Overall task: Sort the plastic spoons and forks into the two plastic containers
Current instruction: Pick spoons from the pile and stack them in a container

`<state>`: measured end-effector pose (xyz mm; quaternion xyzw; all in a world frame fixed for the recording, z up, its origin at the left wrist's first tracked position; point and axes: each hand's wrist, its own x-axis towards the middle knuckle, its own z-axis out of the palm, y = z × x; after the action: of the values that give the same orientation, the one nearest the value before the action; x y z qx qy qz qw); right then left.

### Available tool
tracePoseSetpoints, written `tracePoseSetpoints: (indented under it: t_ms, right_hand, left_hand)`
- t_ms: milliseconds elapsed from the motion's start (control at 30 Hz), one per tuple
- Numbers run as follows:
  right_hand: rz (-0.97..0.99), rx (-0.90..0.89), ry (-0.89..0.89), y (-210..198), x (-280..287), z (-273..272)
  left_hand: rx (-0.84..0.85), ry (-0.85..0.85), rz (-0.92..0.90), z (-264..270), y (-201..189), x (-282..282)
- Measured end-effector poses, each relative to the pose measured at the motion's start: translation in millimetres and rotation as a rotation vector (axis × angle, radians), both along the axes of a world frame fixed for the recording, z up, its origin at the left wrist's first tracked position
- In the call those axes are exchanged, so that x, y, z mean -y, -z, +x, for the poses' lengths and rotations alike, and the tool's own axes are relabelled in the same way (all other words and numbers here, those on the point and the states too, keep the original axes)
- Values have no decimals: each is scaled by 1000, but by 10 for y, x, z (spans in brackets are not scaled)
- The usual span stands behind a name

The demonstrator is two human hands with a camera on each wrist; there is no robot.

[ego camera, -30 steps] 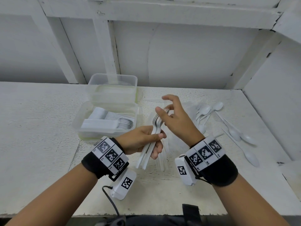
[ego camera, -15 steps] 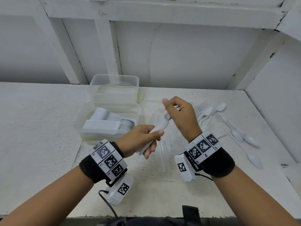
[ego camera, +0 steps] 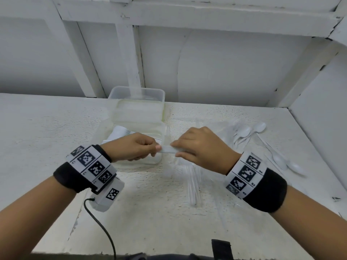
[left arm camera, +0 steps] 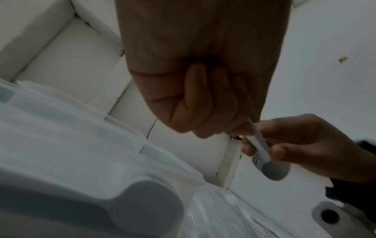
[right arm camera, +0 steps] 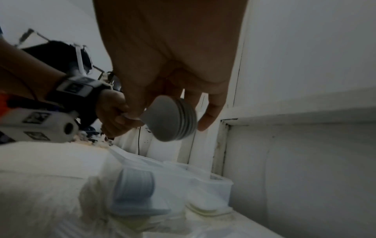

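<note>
Both hands hold one nested stack of white plastic forks level between them, just above the right edge of the near clear container. My left hand grips the handle end, and my right hand pinches the other end. In the left wrist view the stack runs from my left hand into the right hand's fingers. The right wrist view shows the stacked rounded heads under my right hand. Rows of white cutlery lie in the near container.
A second clear container stands behind the first, against the wall. Several loose white spoons lie to the right, more nearer the right wall. Clear plastic wrappers lie under my hands. A black cable hangs at the table's front edge.
The stack turned from upright in my left hand to level, held at both ends. Both hands moved left and forward, over the near container's right edge.
</note>
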<state>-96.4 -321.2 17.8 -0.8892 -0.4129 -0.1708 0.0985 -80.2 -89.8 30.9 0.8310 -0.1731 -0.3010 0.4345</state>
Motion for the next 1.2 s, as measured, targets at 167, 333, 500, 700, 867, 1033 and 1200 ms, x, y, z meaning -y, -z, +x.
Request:
tracePoseSetpoints:
  t_ms: [167,333,500,700,867,1033,1200]
  right_hand:
    - [35,-152,-25,-23,-239,92]
    - [19,-330,140,-172,-510,393]
    - [10,-465,195,-181,-956,722]
    - [-179,-549,176,-13,-1359,952]
    - [-250,-642,178,163,-1387,976]
    - [-180,-748,172,232,-1400,988]
    - [-96,-836,175,256,-1391,975]
  left_hand:
    - [-29,-52,-23,122,-87,-167]
    - [296,-471,42,426,-99,-554]
    - [445,-678,413,744,93,-1078]
    - [145,-737,243,697,208,-1101]
    - [126,-726,243,700,267,-1115]
    - [128,-730,223,703,275,-1113]
    - [119,-729,194,694,293,-1135]
